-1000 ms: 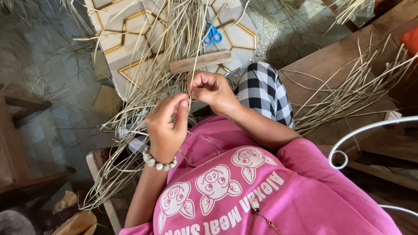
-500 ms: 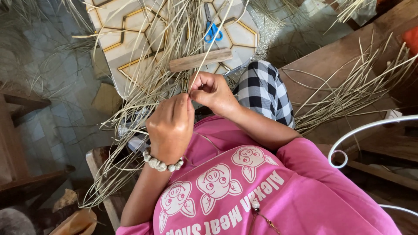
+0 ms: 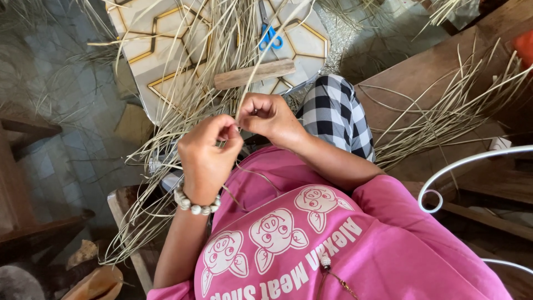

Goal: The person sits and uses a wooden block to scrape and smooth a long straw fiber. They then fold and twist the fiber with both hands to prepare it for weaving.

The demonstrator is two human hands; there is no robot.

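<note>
I see the left hand [image 3: 206, 158] and right hand [image 3: 270, 118] close together above the lap, fingers of both pinched narrow on one pale straw strand [image 3: 256, 71]. Loose straw [image 3: 183, 105] covers the patterned counter [image 3: 166, 33], beside blue scissors [image 3: 270, 38] and a wooden block [image 3: 254, 74].

A thin, pale straw strand [image 3: 251, 72] runs up and away from the pinching fingers, straight and slightly tilted to the right. Its near end is held just in front of the pink shirt, and its far part crosses the loose heap of dry straw [image 3: 183, 105] spread to the left.
</note>
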